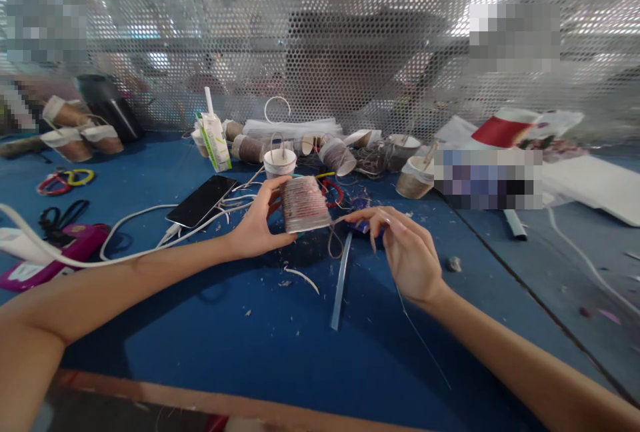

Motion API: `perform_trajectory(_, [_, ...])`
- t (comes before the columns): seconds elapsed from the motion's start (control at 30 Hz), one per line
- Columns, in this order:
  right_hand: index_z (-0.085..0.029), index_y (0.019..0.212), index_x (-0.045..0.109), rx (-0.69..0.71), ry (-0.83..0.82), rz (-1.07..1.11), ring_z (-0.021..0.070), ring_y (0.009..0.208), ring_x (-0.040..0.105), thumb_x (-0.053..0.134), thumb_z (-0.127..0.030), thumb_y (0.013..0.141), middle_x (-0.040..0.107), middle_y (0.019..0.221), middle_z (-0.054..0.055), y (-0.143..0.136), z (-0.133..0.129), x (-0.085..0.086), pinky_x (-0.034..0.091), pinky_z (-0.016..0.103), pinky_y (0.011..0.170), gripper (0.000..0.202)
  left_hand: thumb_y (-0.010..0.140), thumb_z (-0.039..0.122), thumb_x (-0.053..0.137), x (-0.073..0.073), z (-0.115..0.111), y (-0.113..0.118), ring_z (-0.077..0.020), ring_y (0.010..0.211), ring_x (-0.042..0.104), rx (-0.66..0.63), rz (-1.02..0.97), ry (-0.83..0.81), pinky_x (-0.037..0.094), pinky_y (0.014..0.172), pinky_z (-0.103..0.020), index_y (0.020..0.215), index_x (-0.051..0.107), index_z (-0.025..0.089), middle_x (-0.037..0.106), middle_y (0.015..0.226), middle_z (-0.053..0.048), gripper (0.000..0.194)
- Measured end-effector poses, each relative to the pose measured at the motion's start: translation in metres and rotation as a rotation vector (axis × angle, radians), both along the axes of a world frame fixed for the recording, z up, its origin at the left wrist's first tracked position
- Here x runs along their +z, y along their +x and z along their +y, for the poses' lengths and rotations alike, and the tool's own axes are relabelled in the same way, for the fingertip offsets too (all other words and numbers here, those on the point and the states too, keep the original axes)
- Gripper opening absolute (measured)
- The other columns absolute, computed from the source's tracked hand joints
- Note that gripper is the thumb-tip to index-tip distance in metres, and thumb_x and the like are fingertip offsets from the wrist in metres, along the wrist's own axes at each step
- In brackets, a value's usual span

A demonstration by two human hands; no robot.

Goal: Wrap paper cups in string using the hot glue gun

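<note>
My left hand [260, 219] is clamped around a twine-wrapped paper cup [306, 204], thumb below and fingers above, holding it over the middle of the blue table [200, 345] with its wider, pale-rimmed end turned down toward the near edge. My right hand [405, 245] is beside it, thumb and forefinger pinched together on the loose twine [338, 220] that runs short from the cup's lower corner. Below my right fingertips a translucent strip [341, 285] points toward the near edge, with a curved white scrap [304, 280] to its left. Just behind the cup I hold stands a white paper cup [280, 163], and farther back, along the table's far edge, wrapped cups lie in a row near a green-and-white drink carton [215, 142]. A black smartphone [201, 201] with a white cable [173, 231] plugged in lies left of my left hand. Toward the left edge are a magenta object [85, 249] and some yellow-and-red-handled scissors [67, 180]; a black bottle [110, 109] is by the far left corner. A perforated panel [240, 65] rises behind the far edge.
</note>
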State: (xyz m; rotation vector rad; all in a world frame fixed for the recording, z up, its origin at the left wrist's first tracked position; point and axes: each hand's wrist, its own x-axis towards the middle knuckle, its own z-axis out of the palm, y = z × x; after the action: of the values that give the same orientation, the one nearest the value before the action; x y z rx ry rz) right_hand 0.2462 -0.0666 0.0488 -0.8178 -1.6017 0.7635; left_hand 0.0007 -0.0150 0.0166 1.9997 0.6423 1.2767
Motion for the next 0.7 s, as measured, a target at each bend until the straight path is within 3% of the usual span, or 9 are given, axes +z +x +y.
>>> perform_trajectory(0.13, [-0.023, 0.074, 0.054, -0.143, -0.010, 0.074, 0.0198, 0.079, 0.056, 0.053, -0.043, 0.087, 0.063, 0.082, 0.004, -0.0009, 0.0038, -0.0018, 0.043, 0.037, 0.074, 0.024, 0.071, 0.031, 0.078, 0.0006, 0.0002, -0.0007, -0.0321, 0.135, 0.047, -0.063, -0.022, -0.031, 0.038, 0.115, -0.054, 0.137, 0.027, 0.029, 0.040, 0.142, -0.012, 0.084])
perform_trajectory(0.2, [-0.025, 0.089, 0.053, -0.162, 0.022, 0.059, 0.0201, 0.087, 0.057, 0.060, -0.043, 0.083, 0.062, 0.094, 0.004, -0.0012, 0.0037, -0.0016, 0.046, 0.039, 0.079, 0.021, 0.072, 0.032, 0.079, 0.0007, 0.0008, -0.0015, -0.0328, 0.138, 0.043, -0.114, -0.019, -0.043, 0.035, 0.117, -0.054, 0.137, 0.026, 0.030, 0.037, 0.146, -0.013, 0.085])
perform_trajectory(0.3, [-0.027, 0.119, 0.043, -0.032, 0.132, -0.154, 0.0263, 0.118, 0.052, 0.068, -0.040, 0.077, 0.052, 0.134, 0.010, -0.0016, 0.0005, 0.0002, 0.045, 0.048, 0.098, 0.050, 0.074, 0.035, 0.079, 0.0001, 0.0025, -0.0026, -0.0345, 0.144, 0.034, -0.211, 0.009, -0.045, 0.029, 0.119, -0.057, 0.139, 0.023, 0.031, 0.033, 0.151, -0.013, 0.087])
perform_trajectory(0.4, [-0.027, 0.139, 0.026, 0.055, 0.248, -0.393, 0.0320, 0.140, 0.035, 0.073, -0.033, 0.073, 0.032, 0.152, 0.015, -0.0026, -0.0032, 0.0003, 0.034, 0.055, 0.113, 0.082, 0.077, 0.038, 0.078, -0.0010, 0.0046, -0.0024, -0.0354, 0.149, 0.026, -0.296, 0.026, -0.008, 0.028, 0.119, -0.060, 0.142, 0.019, 0.036, 0.029, 0.155, -0.013, 0.088])
perform_trajectory(0.5, [-0.029, 0.147, 0.016, 0.014, 0.284, -0.525, 0.0330, 0.146, 0.026, 0.069, -0.029, 0.078, 0.026, 0.154, 0.015, -0.0032, -0.0038, -0.0029, 0.029, 0.058, 0.117, 0.087, 0.080, 0.040, 0.075, -0.0004, 0.0056, -0.0006, -0.0343, 0.150, 0.023, -0.342, 0.064, 0.049, 0.031, 0.118, -0.061, 0.144, 0.016, 0.039, 0.025, 0.159, -0.013, 0.087])
perform_trajectory(0.7, [-0.028, 0.146, 0.021, -0.031, 0.291, -0.624, 0.0331, 0.140, 0.038, 0.064, -0.034, 0.085, 0.036, 0.147, 0.015, 0.0012, 0.0019, -0.0092, 0.038, 0.056, 0.114, 0.075, 0.080, 0.038, 0.074, 0.0032, 0.0030, 0.0004, -0.0334, 0.148, 0.029, -0.322, 0.174, 0.154, 0.038, 0.115, -0.058, 0.146, 0.011, 0.037, 0.028, 0.157, -0.014, 0.092])
